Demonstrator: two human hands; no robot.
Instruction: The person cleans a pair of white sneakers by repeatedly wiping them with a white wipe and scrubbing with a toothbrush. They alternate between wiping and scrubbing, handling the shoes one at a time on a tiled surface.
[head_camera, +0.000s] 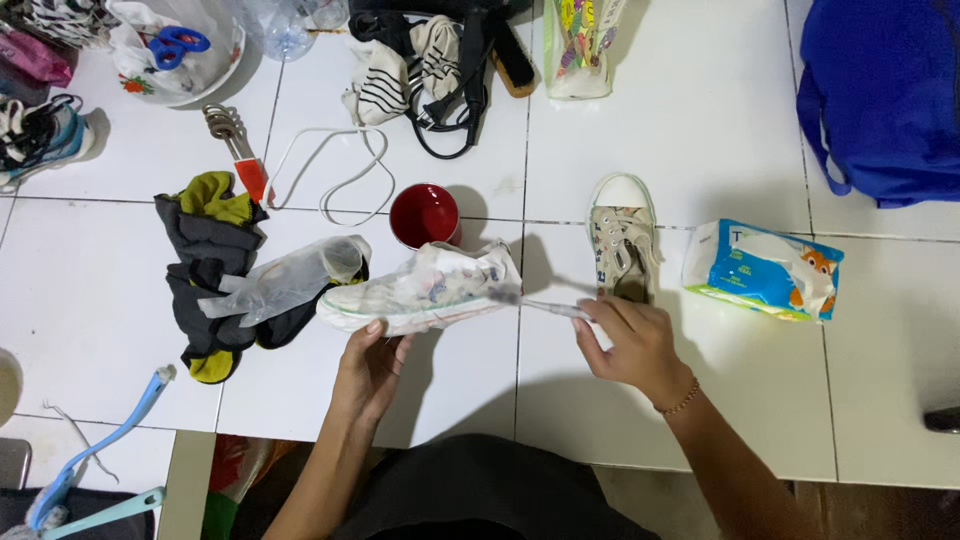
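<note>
Left hand (368, 362) holds a white shoe (420, 288) up on its side, so the brush (540, 305) pinched in the right hand (632, 342) can reach it. Another shoe (622, 238) waits behind on the white table (700, 130). Just right sits a soft blue tissue pack (765, 270).

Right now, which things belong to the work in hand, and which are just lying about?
In hand: pale patterned canvas shoe, held by left hand; thin brush in right hand; matching beige sneaker.

Lying about: red cup, blue tissue pack, grey-and-yellow cloth, blue scissors, blue bag.
</note>
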